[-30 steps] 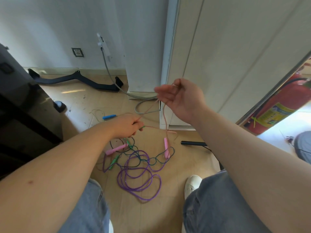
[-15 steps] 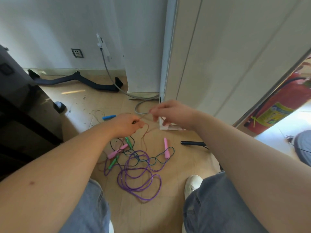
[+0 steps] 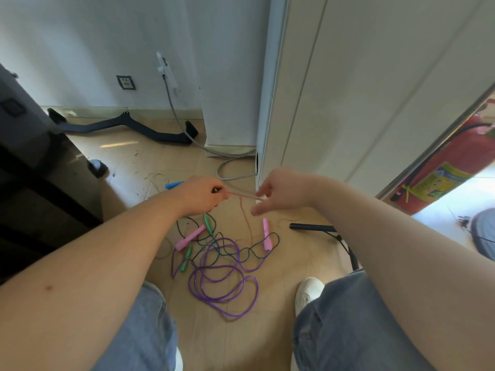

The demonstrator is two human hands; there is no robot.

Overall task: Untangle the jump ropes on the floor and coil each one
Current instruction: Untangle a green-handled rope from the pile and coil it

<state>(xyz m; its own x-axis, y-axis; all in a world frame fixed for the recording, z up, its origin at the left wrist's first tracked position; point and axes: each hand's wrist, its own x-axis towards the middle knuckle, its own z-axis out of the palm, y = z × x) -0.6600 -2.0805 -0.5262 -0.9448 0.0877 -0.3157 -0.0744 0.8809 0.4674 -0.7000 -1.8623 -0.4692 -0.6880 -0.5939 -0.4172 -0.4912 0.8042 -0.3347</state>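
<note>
- Since half a second ago the right hand [image 3: 285, 191] has drawn a little rightward from the left hand [image 3: 201, 195], stretching a short span of pink rope [image 3: 242, 194] taut between them.
- Left hand: clenched on the pink rope's left end, above the tangle.
- Pink rope: one strand drops from the span down toward the floor [image 3: 289, 263].
- Right hand: thumb and forefinger pinch the rope, other fingers spread loose.
- Purple rope [image 3: 227, 287], dark green rope [image 3: 251, 250] and pink handles [image 3: 266, 234] lie unmoved, tangled on the floor just beyond the knees.
</note>
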